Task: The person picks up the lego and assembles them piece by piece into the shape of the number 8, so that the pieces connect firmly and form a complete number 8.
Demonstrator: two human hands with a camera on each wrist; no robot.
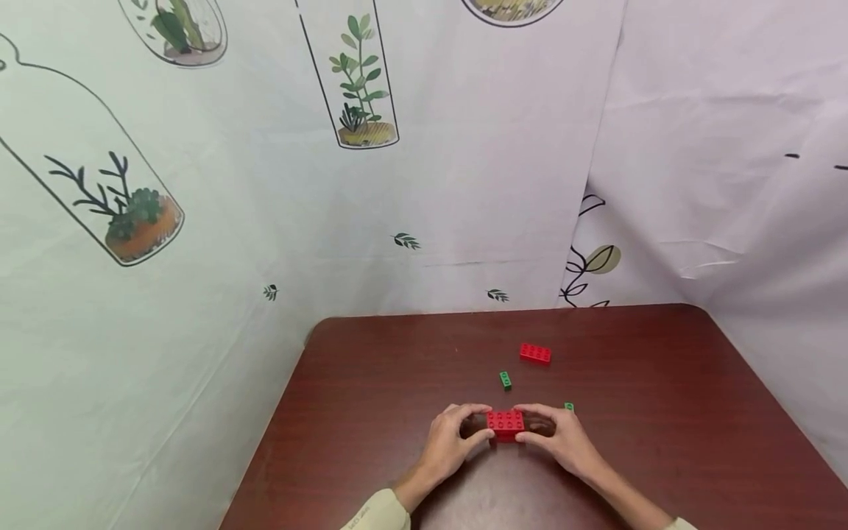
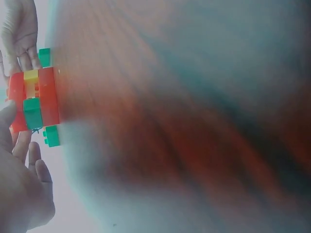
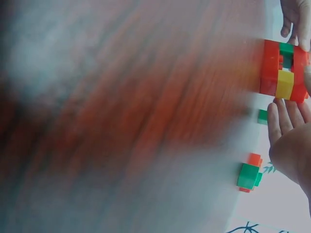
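A small stack of toy building bricks stands on the table in front of me. Its top is a red brick (image 1: 506,421) with studs facing up. Below lie a green brick (image 2: 33,113) on the left and a yellow brick (image 3: 285,85) on the right, with a gap between them. Another red brick (image 2: 48,97) forms the base. My left hand (image 1: 450,445) pinches the top red brick at its left end, thumb in front and fingers behind. At the right end, my right hand (image 1: 563,442) pinches the same brick likewise.
Behind the stack, a small green brick (image 1: 506,380) and a loose red brick (image 1: 535,354) lie on the brown table (image 1: 371,368). Another green brick (image 1: 569,405) sits just beyond my right hand, partly hidden. A printed cloth (image 1: 450,184) hangs behind the table.
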